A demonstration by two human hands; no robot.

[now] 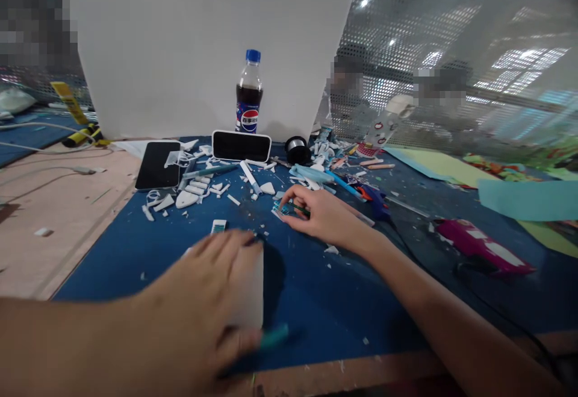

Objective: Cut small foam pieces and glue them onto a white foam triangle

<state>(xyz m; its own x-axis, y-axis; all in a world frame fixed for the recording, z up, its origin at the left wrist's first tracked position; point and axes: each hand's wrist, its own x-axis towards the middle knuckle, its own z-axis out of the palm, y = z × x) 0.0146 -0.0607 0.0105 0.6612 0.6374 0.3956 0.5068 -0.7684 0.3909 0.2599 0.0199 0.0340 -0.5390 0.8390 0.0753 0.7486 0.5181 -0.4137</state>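
Note:
My left hand [203, 294], smeared by motion, spans a flat white slab [250, 288] over the blue mat. Its fingers lie along the far side and its thumb is at the near side. A blurred teal piece [274, 337] sticks out at the thumb tip; I cannot tell what it is. Farther off to the right, my right hand [316, 211] is closed in a pinch, with a thin dark green stick [301, 209] showing between thumb and fingers. Small light-blue bits [280, 209] lie at its fingertips. Beyond the left hand rests a small white-and-teal block [219, 226].
White scraps [194, 192] litter the blue mat [307, 300]. Behind stand a cola bottle [249, 105], a white-framed phone [241, 146] and a black spool [297, 150]; a dark tablet [158, 165] lies left. A blue glue gun [374, 201], its cable and a magenta case [483, 246] lie right.

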